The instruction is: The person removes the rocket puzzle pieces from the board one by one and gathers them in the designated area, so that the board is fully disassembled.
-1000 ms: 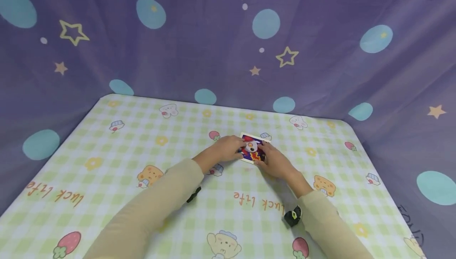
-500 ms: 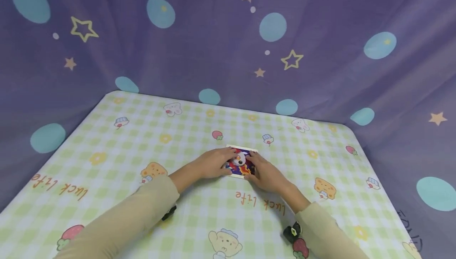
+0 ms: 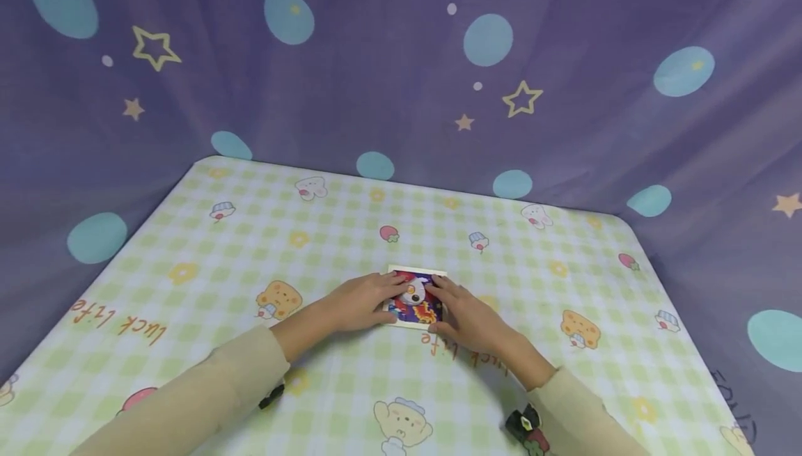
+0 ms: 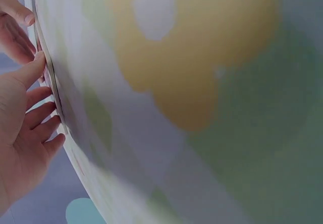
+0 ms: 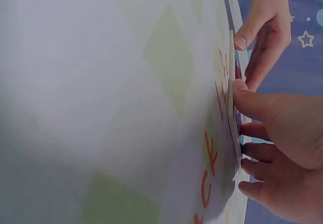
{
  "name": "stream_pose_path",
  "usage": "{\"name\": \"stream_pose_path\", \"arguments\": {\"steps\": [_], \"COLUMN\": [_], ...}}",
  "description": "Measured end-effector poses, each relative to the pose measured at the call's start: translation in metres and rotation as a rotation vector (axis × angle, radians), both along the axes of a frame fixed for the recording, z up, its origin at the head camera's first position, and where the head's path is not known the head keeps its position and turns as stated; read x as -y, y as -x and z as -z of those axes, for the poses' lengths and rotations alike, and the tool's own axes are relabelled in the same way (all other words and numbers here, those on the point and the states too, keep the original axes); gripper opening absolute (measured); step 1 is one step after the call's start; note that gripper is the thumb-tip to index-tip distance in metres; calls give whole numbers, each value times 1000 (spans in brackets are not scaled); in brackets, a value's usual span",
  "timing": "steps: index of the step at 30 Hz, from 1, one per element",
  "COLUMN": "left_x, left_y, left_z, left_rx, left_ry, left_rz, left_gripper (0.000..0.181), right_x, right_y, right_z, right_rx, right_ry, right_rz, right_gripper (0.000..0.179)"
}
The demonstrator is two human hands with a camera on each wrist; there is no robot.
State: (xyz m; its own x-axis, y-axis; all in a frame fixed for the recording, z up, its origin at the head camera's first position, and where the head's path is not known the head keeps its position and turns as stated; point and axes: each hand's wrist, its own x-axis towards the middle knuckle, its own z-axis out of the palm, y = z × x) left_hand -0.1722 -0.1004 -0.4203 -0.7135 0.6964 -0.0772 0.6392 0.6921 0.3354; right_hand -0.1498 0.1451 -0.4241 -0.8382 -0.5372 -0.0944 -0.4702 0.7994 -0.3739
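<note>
A small, thin picture board [image 3: 416, 308] with a pale border lies on the checkered tablecloth. It shows a white cartoon figure on purple, red and orange. From the left, my left hand [image 3: 362, 301] rests its fingers and thumb on the board. Across from it, my right hand [image 3: 473, 317] touches the right side, its thumb at the near corner. Seen from the right wrist, the board's edge [image 5: 233, 100] is thin, and the fingers [image 5: 260, 152] lie loosely extended along it. In the left wrist view the left fingertips [image 4: 54, 120] meet the board's rim.
A checkered tablecloth [image 3: 338, 226] with printed cartoons covers the table. Behind it hangs a purple curtain [image 3: 401, 80] with stars and blue ovals. A dark wrist device [image 3: 525, 425] sits under the right sleeve; another dark device [image 3: 272, 395] shows under the left.
Both hands have moved nearer to the person and slightly left, bringing the picture board with them. The board has turned a little and now sits squarer to the person.
</note>
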Motion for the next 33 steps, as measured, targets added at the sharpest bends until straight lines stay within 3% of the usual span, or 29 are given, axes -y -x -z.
{"name": "stream_pose_path", "arguments": {"steps": [11,23,33], "left_x": [-2,-2,0], "left_y": [-4,-14,-13], "left_z": [-3,-2,-3], "left_rx": [-5,22,15], "left_ry": [-7,-1,-21], "left_rz": [-27,-50,-50], "left_gripper": [61,60,59], "right_x": [-2,-4,1], "right_y": [1,-6,-6], "right_z": [-8,-6,-6], "right_rx": [-10,-3,-42], "right_ry": [-21,-30,-33], "right_rz": [-40,-63,-143], "right_gripper": [70,69,68]}}
